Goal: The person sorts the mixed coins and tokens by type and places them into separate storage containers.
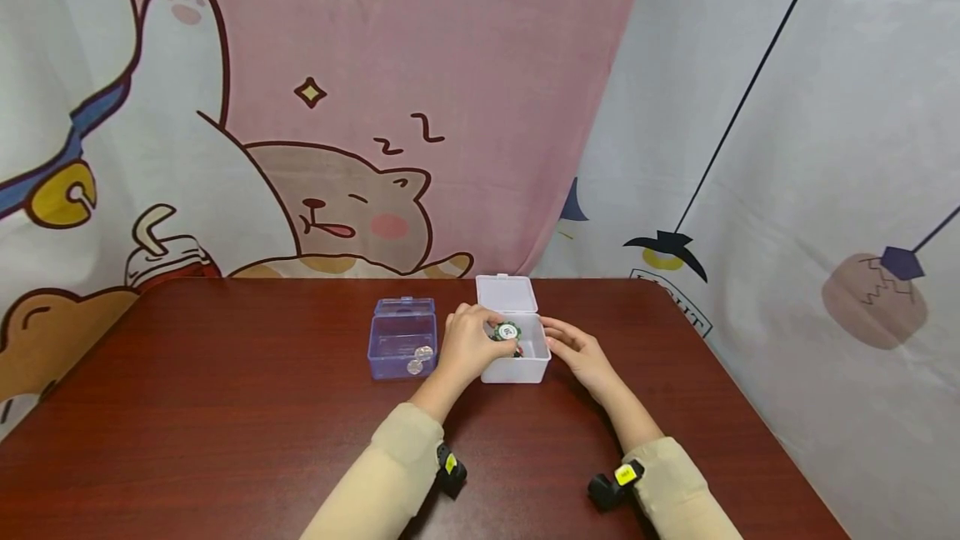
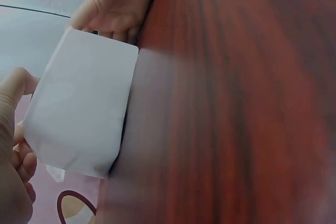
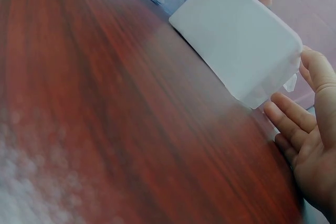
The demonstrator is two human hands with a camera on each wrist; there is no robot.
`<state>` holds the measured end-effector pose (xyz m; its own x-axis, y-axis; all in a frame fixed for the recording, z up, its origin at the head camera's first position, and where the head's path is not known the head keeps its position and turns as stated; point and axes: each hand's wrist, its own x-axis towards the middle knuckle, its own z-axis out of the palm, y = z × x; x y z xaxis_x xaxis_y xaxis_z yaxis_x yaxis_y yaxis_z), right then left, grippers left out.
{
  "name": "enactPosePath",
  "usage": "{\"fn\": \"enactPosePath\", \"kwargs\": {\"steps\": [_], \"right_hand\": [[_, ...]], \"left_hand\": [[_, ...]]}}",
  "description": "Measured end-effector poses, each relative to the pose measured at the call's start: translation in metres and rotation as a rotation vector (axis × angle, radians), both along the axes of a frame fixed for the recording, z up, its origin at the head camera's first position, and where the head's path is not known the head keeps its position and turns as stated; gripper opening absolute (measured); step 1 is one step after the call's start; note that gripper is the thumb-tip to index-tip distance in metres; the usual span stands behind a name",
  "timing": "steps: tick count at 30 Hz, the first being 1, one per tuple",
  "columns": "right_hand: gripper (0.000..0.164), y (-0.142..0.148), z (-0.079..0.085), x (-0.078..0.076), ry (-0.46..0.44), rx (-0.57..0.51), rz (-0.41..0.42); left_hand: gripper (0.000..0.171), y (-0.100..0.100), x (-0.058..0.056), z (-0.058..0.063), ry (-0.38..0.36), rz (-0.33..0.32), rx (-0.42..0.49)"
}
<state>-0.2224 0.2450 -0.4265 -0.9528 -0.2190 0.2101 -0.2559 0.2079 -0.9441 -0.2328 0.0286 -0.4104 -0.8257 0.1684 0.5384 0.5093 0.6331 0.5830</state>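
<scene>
A white lidded plastic box point(image 1: 516, 371) stands on the table with its lid tipped back. Over its opening my left hand point(image 1: 468, 344) pinches a green-and-white poker chip point(image 1: 508, 331) between thumb and fingers. Other chips lie inside the box, mostly covered by that hand. My right hand point(image 1: 583, 359) touches the box's right side with extended fingers, as the right wrist view also shows with the hand point(image 3: 312, 140) beside the box wall point(image 3: 236, 35). From the left wrist, the box's front point(image 2: 84, 98) hides the chip.
Left of the white box is a clear blue box point(image 1: 381, 367), lid open, with several silvery round pieces point(image 1: 415, 367) at its right front corner. Both stand near the far edge of the dark red wooden table point(image 1: 225, 407). A printed cloth point(image 1: 480, 65) hangs behind.
</scene>
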Motion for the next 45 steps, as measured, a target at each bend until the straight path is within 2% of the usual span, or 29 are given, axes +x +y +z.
{"fn": "enactPosePath", "kwargs": {"steps": [9, 25, 33, 41, 45], "right_hand": [[0.042, 0.000, 0.001, 0.000, -0.003, 0.000, 0.009], [0.042, 0.003, -0.004, -0.001, -0.015, 0.000, 0.005], [0.043, 0.003, -0.003, 0.000, 0.003, 0.026, 0.012], [0.042, 0.001, 0.001, 0.001, 0.008, 0.015, 0.016], [0.042, 0.002, 0.000, 0.000, 0.006, 0.015, 0.011]], "left_hand": [[0.037, 0.002, -0.004, -0.003, -0.059, 0.048, -0.044], [0.042, 0.005, -0.003, -0.006, -0.047, 0.066, -0.081], [0.043, -0.001, 0.003, -0.007, -0.027, -0.006, -0.004], [0.044, -0.014, 0.018, 0.003, 0.033, -0.114, 0.082], [0.045, -0.022, 0.026, 0.006, 0.027, -0.157, 0.111]]}}
